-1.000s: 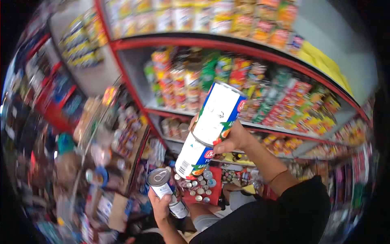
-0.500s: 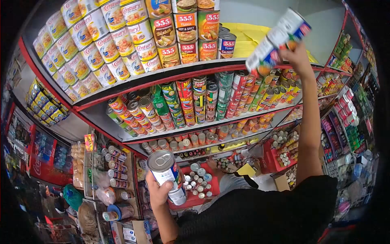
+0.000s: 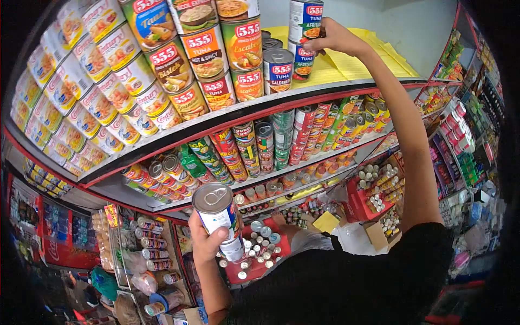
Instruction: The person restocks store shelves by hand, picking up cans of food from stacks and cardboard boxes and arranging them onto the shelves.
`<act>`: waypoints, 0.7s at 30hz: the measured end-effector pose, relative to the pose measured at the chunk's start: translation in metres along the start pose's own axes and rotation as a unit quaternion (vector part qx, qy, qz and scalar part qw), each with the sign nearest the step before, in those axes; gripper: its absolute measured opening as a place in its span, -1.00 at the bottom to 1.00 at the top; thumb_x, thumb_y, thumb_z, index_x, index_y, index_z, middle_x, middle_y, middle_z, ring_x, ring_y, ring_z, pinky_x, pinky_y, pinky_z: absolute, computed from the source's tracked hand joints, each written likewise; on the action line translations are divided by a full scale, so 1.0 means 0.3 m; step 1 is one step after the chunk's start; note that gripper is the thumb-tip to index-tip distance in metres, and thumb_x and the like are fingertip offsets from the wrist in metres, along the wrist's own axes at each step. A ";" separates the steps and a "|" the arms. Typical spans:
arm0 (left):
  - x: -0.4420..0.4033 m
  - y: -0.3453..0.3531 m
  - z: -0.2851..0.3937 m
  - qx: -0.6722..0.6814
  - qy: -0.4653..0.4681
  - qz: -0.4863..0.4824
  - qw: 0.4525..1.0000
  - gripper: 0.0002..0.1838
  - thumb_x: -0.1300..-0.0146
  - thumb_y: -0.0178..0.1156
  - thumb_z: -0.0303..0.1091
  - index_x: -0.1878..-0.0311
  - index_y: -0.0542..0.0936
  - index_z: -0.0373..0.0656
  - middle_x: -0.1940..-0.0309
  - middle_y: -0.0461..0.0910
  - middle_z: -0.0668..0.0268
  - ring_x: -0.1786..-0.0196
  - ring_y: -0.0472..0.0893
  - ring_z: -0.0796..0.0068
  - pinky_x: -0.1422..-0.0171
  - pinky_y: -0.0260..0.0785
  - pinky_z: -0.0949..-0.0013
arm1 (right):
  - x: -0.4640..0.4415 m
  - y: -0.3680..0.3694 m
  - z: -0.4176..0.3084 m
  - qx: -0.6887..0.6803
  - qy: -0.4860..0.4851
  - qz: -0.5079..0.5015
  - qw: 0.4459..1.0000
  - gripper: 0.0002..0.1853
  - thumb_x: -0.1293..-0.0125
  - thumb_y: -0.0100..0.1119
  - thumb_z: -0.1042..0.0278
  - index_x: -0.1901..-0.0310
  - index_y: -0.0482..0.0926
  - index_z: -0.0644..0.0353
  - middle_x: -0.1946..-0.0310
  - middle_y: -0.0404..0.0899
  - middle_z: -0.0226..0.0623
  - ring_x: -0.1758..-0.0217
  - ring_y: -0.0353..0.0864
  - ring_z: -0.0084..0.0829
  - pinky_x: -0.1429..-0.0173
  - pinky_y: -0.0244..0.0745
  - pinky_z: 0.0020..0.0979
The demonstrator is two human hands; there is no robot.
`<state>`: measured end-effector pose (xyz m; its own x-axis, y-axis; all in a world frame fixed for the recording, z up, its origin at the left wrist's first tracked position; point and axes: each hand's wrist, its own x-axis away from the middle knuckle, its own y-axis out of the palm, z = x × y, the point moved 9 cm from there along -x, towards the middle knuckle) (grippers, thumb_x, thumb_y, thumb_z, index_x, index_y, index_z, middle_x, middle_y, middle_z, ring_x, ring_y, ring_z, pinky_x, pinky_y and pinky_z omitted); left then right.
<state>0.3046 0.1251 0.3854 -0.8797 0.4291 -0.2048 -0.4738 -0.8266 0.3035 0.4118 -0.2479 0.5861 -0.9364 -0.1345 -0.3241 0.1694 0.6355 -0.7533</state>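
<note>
On the top shelf, my right hand grips a stack of two tuna cans, an upper one and a lower one, both labelled 555 Tuna Afritada. The stack is upright beside a 555 Tuna Caldereta can; whether it bears fully on the shelf I cannot tell. Lower down, my left hand is wrapped round two more stacked cans, slightly tilted. The upper of these cans shows a pull-tab lid and a white and blue label; the lower can is partly covered by my fingers.
Yellow paper lines the top shelf. Stacked Century tuna cans and 555 cans fill its left part. Below are rows of other cans. A red tray with small cans stands beneath my left hand.
My right hand has brought its tilted two-can stack left and upright beside the Caldereta can. The view has moved closer to the shelf's left stacks. My left hand still holds its cans.
</note>
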 end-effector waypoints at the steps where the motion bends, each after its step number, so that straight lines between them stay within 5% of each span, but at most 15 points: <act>1: -0.019 0.021 0.003 0.001 0.000 -0.005 1.000 -0.23 0.13 0.44 -0.04 -0.06 0.38 -0.35 0.22 0.56 0.24 0.28 0.58 0.47 0.20 0.46 0.40 | 0.007 0.014 -0.019 -0.008 -0.022 0.003 1.000 -0.55 -0.04 0.38 0.11 0.20 0.51 0.32 0.44 0.58 -0.29 0.48 0.52 -0.55 0.44 0.42 -0.50; 13: -0.102 0.046 -0.052 0.000 -0.002 -0.031 1.000 -0.27 0.11 0.43 -0.04 -0.06 0.42 -0.32 0.15 0.57 0.26 0.16 0.57 0.50 0.04 0.42 0.39 | 0.022 0.051 -0.024 -0.023 -0.043 -0.031 0.998 -0.55 -0.02 0.41 0.09 0.21 0.56 0.30 0.41 0.60 -0.29 0.48 0.52 -0.53 0.41 0.44 -0.49; 21: -0.111 0.082 -0.049 -0.005 0.009 -0.039 0.999 -0.28 0.08 0.42 -0.06 -0.08 0.39 -0.31 0.19 0.57 0.25 0.24 0.58 0.51 0.15 0.44 0.42 | 0.021 0.050 -0.010 -0.024 -0.026 -0.023 0.999 -0.54 0.01 0.44 0.09 0.21 0.56 0.30 0.41 0.60 -0.29 0.48 0.53 -0.53 0.41 0.44 -0.50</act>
<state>0.3229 0.0852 0.3861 -0.8389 0.4860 -0.2451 -0.5409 -0.7946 0.2758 0.4076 -0.2371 0.5745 -0.9252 -0.2039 -0.3201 0.1103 0.6626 -0.7408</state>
